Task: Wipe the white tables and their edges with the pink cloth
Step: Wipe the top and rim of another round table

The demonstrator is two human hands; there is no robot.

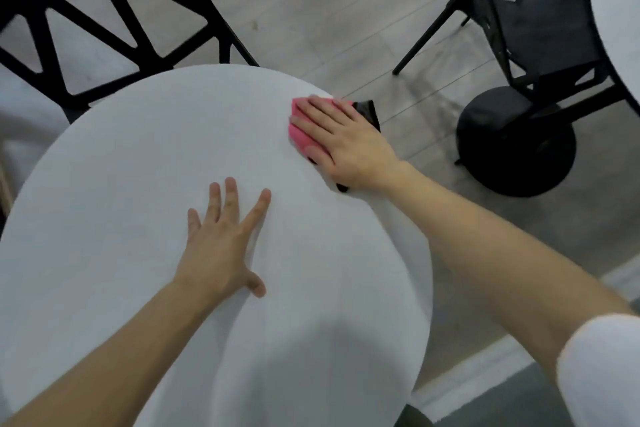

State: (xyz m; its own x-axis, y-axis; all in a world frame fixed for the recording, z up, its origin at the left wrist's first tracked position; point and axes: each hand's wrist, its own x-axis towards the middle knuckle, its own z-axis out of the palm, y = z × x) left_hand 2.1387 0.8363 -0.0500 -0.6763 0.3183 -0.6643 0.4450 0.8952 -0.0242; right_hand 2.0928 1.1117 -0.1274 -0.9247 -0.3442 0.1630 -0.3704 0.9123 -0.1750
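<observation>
While right hand (pixel 346 139) presses flat on pink cloth (pixel 299 139), fingers straight, cloth lies at 2 o'clock rim of round white bench (pixel 138 166). Left hand (pixel 221 239) rests near bench centre, fingers spread wide, holding nothing. Black chair (pixel 104 21) at 11 o'clock. Second black chair (pixel 540 28) and black round base (pixel 516 146) at 2 o'clock on grey floor (pixel 311 10).

Light soft, even, dimmish. Grey shadow on the white table (pixel 121 166) at the edge nearest me. Beyond the table, black chair (pixel 31 55) motion-smeared; my view bows at borders.
</observation>
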